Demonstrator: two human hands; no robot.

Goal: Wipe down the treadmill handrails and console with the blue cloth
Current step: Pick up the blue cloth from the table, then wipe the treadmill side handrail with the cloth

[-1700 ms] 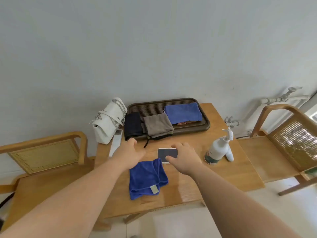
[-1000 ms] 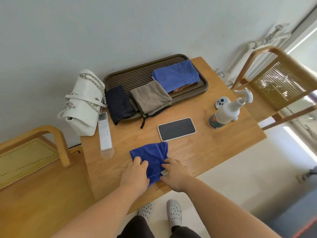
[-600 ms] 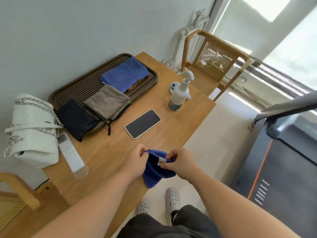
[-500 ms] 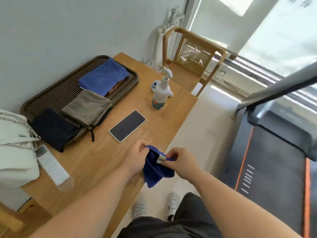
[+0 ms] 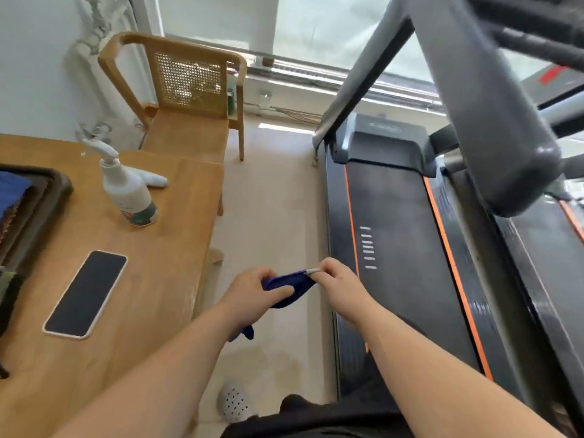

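Both hands hold the blue cloth (image 5: 290, 287) over the floor, between the table and the treadmill. My left hand (image 5: 252, 294) grips its bunched left part. My right hand (image 5: 339, 284) pinches the corner with the white label. A tail of the cloth hangs below my left wrist. The treadmill fills the right side: a thick grey handrail (image 5: 483, 99) slants across the upper right, above the black belt (image 5: 398, 248) with orange stripes. The console is out of view.
A wooden table (image 5: 151, 279) stands at the left with a phone (image 5: 85, 294), a white spray bottle (image 5: 128, 192) and a dark tray (image 5: 41, 197) of folded cloths. A wooden cane-back chair (image 5: 189, 99) stands behind it by the window. Pale floor runs between table and treadmill.
The view has swung right from the table to the treadmill. The cloth, lifted off the table by both hands, now hangs over the floor beside the belt.
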